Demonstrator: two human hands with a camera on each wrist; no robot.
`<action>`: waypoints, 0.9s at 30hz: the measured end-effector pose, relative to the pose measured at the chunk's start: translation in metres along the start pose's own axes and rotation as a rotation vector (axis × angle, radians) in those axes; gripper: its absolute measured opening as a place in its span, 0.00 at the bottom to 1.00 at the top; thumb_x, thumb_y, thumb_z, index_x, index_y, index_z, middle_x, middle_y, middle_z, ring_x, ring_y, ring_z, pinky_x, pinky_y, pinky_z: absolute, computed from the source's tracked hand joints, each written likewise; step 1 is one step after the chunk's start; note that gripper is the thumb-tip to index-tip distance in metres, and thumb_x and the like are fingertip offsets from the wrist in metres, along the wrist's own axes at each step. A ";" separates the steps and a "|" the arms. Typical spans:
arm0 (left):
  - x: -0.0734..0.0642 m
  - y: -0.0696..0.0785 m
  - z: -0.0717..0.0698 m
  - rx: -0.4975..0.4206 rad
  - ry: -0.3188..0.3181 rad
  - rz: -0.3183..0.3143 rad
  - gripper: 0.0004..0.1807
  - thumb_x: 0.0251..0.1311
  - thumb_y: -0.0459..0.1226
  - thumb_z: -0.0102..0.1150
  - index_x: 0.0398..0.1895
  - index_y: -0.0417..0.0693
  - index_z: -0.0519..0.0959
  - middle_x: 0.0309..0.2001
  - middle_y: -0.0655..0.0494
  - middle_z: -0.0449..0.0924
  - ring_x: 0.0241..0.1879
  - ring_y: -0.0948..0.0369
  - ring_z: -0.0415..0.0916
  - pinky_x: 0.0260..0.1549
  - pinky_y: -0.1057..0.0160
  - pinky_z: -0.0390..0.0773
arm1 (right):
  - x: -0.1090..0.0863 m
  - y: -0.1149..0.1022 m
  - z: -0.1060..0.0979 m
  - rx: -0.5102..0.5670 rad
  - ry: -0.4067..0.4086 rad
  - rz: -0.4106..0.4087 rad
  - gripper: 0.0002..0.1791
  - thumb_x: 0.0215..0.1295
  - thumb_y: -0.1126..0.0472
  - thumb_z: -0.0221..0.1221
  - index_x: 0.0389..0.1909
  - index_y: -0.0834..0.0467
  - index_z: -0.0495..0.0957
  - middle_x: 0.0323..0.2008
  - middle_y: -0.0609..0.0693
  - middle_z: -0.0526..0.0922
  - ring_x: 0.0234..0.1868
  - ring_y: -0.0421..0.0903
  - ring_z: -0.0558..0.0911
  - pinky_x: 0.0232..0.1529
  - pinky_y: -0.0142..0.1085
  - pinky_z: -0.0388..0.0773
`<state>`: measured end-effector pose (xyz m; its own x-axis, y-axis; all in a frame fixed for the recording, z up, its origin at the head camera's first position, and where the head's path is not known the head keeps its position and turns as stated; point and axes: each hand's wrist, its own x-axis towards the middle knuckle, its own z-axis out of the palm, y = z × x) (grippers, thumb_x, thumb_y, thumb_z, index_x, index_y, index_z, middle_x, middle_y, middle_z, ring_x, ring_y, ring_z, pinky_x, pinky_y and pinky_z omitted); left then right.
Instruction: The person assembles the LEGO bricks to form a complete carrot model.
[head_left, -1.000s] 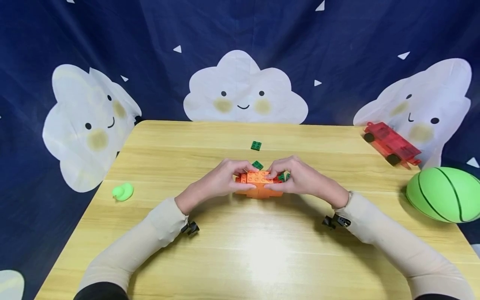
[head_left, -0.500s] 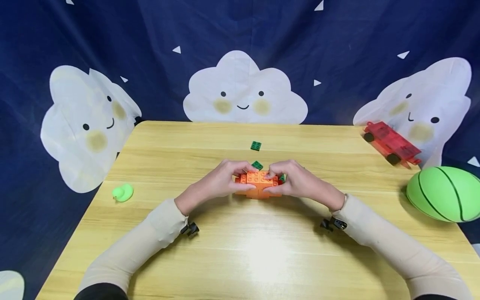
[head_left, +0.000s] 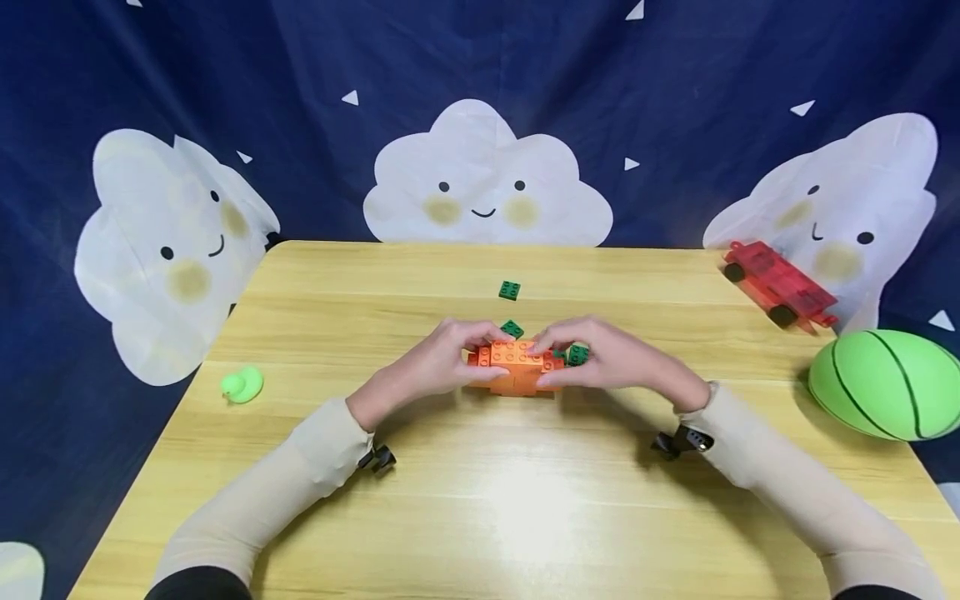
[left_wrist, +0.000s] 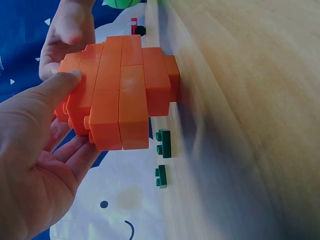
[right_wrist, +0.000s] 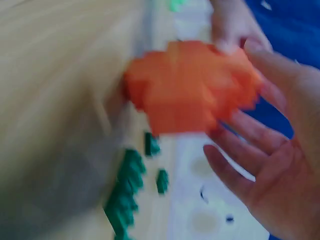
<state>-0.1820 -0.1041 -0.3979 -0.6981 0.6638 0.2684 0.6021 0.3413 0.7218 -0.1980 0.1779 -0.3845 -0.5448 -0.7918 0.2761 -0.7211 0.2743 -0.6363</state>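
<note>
A stepped block of orange toy building bricks [head_left: 517, 379] is held up at the table's middle, studs showing on top. My left hand [head_left: 442, 358] grips its left end; in the left wrist view the thumb [left_wrist: 60, 87] lies on one face, fingers on the opposite one. At the right end my right hand [head_left: 600, 354] has its thumb on the front and its fingers over the top and back; the right wrist view is blurred. Just behind the block lies a small green brick [head_left: 512, 329]. Another green brick [head_left: 577, 355] shows through the right hand's gap.
Further back sits one more small green brick [head_left: 509, 290] on the wooden table [head_left: 360, 283]. A green toy duck [head_left: 242, 385] is at left. To the right are a red toy car [head_left: 780, 285] and a green ball [head_left: 885, 383]. A cloud-patterned cloth hangs behind.
My right hand closed in on the block's right end, then drew back slightly to the right, showing the green brick behind it again. My left hand and the block stay nearly still.
</note>
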 end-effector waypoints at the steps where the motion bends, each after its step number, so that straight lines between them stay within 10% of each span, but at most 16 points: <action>1: 0.000 0.000 0.000 -0.003 -0.001 0.000 0.20 0.58 0.36 0.75 0.53 0.44 0.83 0.46 0.52 0.89 0.42 0.65 0.86 0.46 0.66 0.86 | -0.002 0.003 -0.005 -0.007 0.011 0.004 0.13 0.61 0.60 0.73 0.47 0.50 0.86 0.50 0.48 0.88 0.51 0.45 0.86 0.51 0.44 0.85; 6: -0.001 0.000 0.004 0.009 -0.029 -0.009 0.21 0.60 0.37 0.74 0.55 0.43 0.83 0.44 0.53 0.89 0.41 0.66 0.85 0.46 0.70 0.85 | -0.017 0.024 -0.023 -0.193 0.081 0.104 0.11 0.63 0.64 0.71 0.46 0.54 0.86 0.48 0.53 0.87 0.49 0.50 0.85 0.46 0.47 0.84; 13: -0.002 0.001 0.001 0.023 -0.003 -0.016 0.21 0.58 0.37 0.75 0.55 0.45 0.83 0.42 0.55 0.89 0.39 0.67 0.85 0.44 0.70 0.85 | -0.031 0.044 -0.032 -0.346 -0.154 0.301 0.21 0.57 0.66 0.74 0.52 0.61 0.84 0.49 0.58 0.85 0.50 0.57 0.83 0.52 0.54 0.81; 27: -0.001 0.002 0.000 0.003 -0.014 -0.021 0.21 0.58 0.35 0.75 0.54 0.43 0.83 0.45 0.52 0.89 0.41 0.65 0.86 0.45 0.70 0.85 | -0.033 0.050 -0.040 -0.291 0.036 0.233 0.16 0.61 0.66 0.72 0.50 0.62 0.85 0.43 0.54 0.88 0.42 0.49 0.86 0.42 0.44 0.87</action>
<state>-0.1801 -0.1038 -0.3971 -0.7050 0.6657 0.2446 0.5888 0.3569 0.7252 -0.2334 0.2402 -0.3969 -0.7198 -0.6714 0.1763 -0.6645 0.5929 -0.4548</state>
